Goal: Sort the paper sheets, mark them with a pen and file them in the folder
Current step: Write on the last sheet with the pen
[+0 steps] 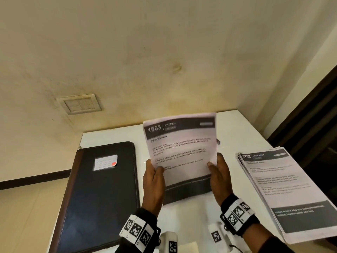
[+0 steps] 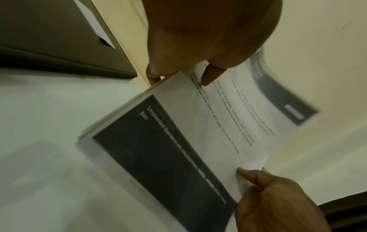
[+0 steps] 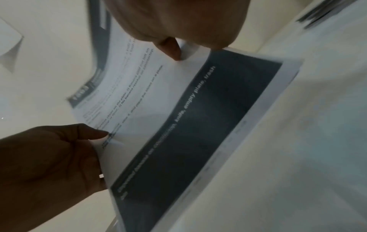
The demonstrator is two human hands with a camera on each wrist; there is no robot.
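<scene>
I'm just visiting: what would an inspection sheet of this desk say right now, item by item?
Surface: white table, against a stained wall.
Job's things: held sheets headed 1563 Kitchen, lifted off the table; paper stack on the right; closed dark folder with a label on the left; small dark object behind the sheets, maybe a pen, cannot tell.
Clutter: nothing seen.
Hands: left hand and right hand each pinch a side edge of the held sheets.
Cables: nothing seen.
Surroundings: wall switch plate.
</scene>
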